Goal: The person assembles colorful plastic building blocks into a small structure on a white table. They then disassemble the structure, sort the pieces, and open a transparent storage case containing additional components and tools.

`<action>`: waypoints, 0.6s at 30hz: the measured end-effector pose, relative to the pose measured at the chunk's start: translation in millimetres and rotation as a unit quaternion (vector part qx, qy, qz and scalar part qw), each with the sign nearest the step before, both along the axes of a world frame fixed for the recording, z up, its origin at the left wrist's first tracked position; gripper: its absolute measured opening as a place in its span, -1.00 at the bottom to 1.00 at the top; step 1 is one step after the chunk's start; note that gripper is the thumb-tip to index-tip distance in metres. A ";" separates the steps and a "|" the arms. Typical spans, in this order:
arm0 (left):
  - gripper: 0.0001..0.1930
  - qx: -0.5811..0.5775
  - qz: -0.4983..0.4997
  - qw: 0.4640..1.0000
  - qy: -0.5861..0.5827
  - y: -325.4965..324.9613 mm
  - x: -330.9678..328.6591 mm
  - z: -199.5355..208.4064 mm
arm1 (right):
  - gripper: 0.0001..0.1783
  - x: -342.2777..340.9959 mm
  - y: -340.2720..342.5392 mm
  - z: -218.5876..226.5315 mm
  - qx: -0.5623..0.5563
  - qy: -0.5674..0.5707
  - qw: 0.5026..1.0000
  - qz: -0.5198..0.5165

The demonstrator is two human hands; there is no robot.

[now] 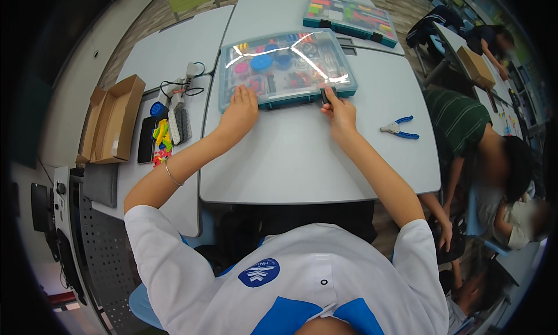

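Note:
A shallow teal case [232, 99] with a clear lid lies closed on the white table, and colourful building parts show through its lid. My left hand [240, 111] rests flat on the lid's near left corner, fingers stretched out and holding nothing. At the case's front right, my right hand [340, 111] pinches a small black piece [328, 95], which looks like the case's latch. Glare on the lid blurs some of the contents. To the right of my right hand, blue-handled pliers [401, 127] lie on the table with their handles apart.
A second teal case [349, 18] sits at the far right. On the left table are an open cardboard box [113, 120], a black phone [146, 140], yellow parts [163, 134], a grey brick-like block [180, 123] and a cable [189, 88]. Other people [459, 123] are at the right.

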State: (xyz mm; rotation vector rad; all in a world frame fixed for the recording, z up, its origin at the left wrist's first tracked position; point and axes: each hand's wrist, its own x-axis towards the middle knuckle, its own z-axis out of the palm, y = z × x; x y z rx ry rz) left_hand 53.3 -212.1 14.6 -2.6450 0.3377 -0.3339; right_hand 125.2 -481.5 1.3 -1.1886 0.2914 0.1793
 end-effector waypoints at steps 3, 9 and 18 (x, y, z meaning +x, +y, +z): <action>-0.49 -0.134 -0.006 0.990 0.036 3.0 -8.9 15.7 | -0.53 -6.8 -7.8 9.6 0.054 0.017 0.998 0.004; -0.48 -0.208 -0.034 0.977 0.041 3.3 -31.1 20.6 | -0.63 -43.0 -14.1 20.8 0.120 0.027 0.991 -0.047; -0.44 -0.191 -0.052 0.980 0.025 -15.9 -58.2 10.9 | -0.29 -86.6 -17.4 16.6 0.030 -0.026 0.986 -0.161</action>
